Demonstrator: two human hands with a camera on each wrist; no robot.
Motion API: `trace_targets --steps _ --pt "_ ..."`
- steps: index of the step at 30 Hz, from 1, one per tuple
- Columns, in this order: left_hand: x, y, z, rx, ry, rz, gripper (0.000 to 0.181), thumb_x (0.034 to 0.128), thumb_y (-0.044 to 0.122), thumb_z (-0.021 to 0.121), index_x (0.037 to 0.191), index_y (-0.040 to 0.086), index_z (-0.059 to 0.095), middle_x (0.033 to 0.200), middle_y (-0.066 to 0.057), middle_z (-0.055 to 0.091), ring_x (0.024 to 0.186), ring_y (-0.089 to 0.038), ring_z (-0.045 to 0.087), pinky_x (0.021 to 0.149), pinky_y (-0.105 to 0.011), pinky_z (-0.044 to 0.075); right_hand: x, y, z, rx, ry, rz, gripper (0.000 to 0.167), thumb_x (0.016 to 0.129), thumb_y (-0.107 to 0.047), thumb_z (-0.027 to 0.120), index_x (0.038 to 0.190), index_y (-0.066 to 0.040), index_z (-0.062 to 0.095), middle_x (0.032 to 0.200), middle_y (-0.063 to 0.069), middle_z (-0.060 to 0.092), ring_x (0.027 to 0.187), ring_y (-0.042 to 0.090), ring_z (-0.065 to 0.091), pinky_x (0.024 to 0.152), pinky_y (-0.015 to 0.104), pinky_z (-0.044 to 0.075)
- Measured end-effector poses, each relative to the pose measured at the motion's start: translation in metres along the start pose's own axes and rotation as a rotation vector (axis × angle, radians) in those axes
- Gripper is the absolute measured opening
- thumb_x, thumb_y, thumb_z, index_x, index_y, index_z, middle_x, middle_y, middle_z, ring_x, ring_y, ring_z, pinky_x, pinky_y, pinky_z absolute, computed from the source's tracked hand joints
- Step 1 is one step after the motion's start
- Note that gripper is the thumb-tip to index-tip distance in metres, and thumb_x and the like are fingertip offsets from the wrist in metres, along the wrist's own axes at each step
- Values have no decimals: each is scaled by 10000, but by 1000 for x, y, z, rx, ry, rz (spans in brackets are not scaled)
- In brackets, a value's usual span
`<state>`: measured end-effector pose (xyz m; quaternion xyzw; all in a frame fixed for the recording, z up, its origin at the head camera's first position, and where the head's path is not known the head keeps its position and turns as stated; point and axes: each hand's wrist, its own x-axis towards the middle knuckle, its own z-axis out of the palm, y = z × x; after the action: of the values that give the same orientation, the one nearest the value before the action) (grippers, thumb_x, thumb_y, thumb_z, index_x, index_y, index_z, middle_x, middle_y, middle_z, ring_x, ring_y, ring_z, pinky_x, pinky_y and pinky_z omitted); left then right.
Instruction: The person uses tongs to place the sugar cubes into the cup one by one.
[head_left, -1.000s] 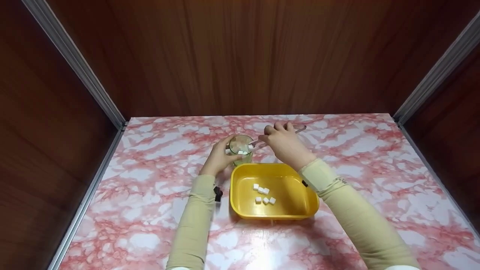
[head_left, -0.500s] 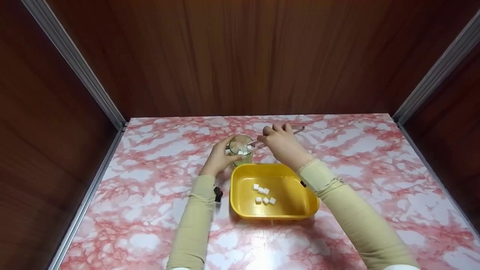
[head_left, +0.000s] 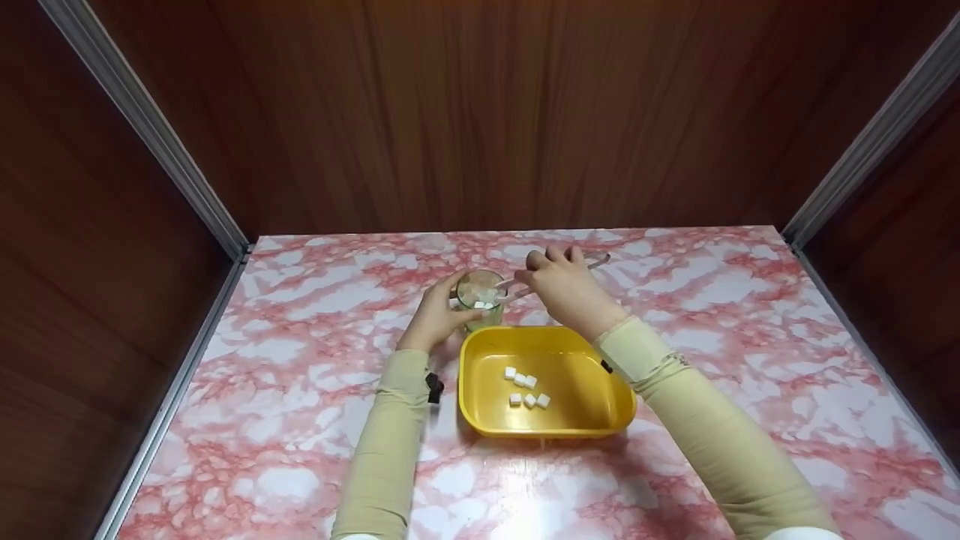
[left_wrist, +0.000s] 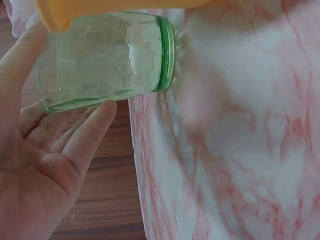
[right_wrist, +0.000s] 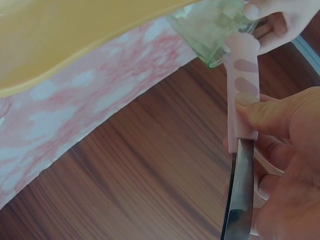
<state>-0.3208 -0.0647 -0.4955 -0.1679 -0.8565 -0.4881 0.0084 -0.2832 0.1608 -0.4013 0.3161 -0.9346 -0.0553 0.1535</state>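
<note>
A green-tinted glass [head_left: 480, 286] stands on the table behind the yellow tub, with several white cubes inside. My left hand [head_left: 436, 315] holds its side, the thumb on the near side and the fingers round the far side. In the left wrist view, the glass [left_wrist: 100, 62] shows cubes near its base. My right hand [head_left: 571, 294] pinches metal tongs [right_wrist: 242, 180] with pink grip tips [right_wrist: 244, 62]. Those tips reach over the right part of the glass rim. I cannot make out a cube between them.
The yellow tub [head_left: 544, 433] lies just in front of the glass and holds several white cubes [head_left: 520, 380]. Pink-and-white marbled table [head_left: 300, 360] surrounds it. Brown wood-look panels [head_left: 480, 112] rise behind and at both sides.
A white cube that showed between the tong tips at the glass rim is no longer seen there. Both hands have stayed almost in place.
</note>
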Motion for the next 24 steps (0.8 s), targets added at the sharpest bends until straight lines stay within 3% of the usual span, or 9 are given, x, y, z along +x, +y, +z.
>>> trace_targets --steps 18,24 --pt "0 1 0 15 8 -8 761 775 162 810 1432 87 432 1342 -112 515 1195 -259 500 1012 -340 410 1 -1 0 1 -4 -2 276 861 -5 686 1097 -146 712 1017 94 592 954 322 496 804 520 404" --pt "0 0 1 -6 10 6 772 764 173 820 1427 81 436 1326 -129 522 1187 -293 509 1005 -393 425 -2 0 1 14 -6 1 303 854 6 688 1115 -147 699 1017 92 576 955 320 490 804 512 398"
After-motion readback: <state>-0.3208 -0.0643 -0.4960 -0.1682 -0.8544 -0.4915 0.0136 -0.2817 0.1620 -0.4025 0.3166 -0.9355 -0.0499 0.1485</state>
